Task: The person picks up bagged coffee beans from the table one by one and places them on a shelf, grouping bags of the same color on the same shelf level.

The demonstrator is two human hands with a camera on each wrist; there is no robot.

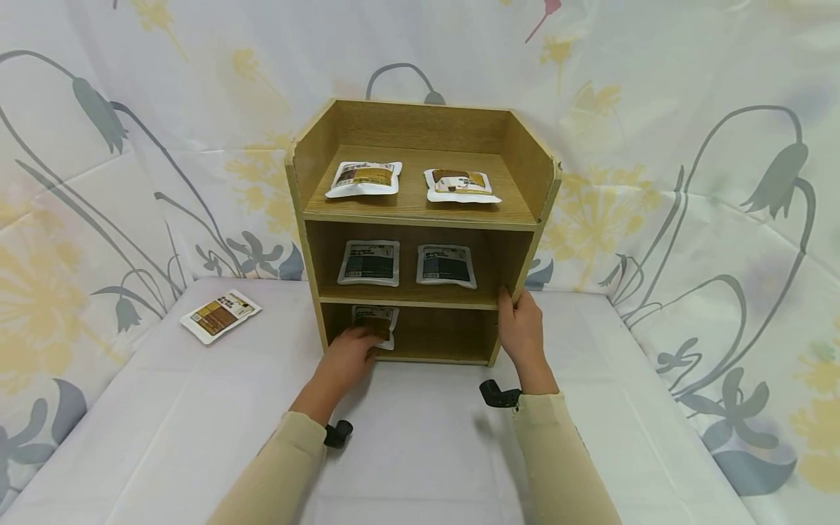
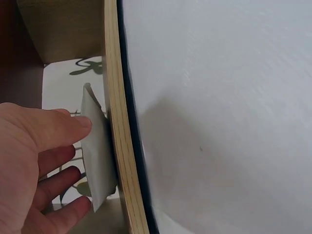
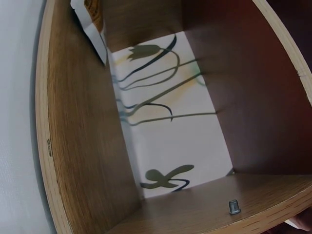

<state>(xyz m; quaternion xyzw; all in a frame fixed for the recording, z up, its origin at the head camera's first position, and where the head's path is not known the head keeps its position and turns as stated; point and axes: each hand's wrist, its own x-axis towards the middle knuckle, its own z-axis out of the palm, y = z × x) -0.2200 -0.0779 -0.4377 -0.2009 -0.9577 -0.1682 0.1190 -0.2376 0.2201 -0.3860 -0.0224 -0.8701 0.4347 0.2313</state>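
A wooden shelf unit [image 1: 420,131] with three levels stands on a white-covered table [image 1: 420,452]. My left hand [image 1: 366,347] reaches into the bottom compartment and holds a white pouch with a brown label [image 1: 379,318] at its left side. In the left wrist view the thumb and fingers of my left hand [image 2: 73,161] pinch the pouch [image 2: 97,161] just behind the shelf's pale front edge [image 2: 122,146]. My right hand [image 1: 515,313] grips the shelf's right side panel at the height of the middle board. The right wrist view looks into the shelf's bottom compartment [image 3: 78,146], with the pouch [image 3: 92,24] at its far end.
Two pouches [image 1: 364,179] [image 1: 461,185] lie on the top level and two grey ones [image 1: 370,262] [image 1: 446,265] on the middle level. Another brown-labelled pouch [image 1: 219,315] lies on the table to the left. A flowered cloth backdrop [image 1: 689,182] surrounds the table.
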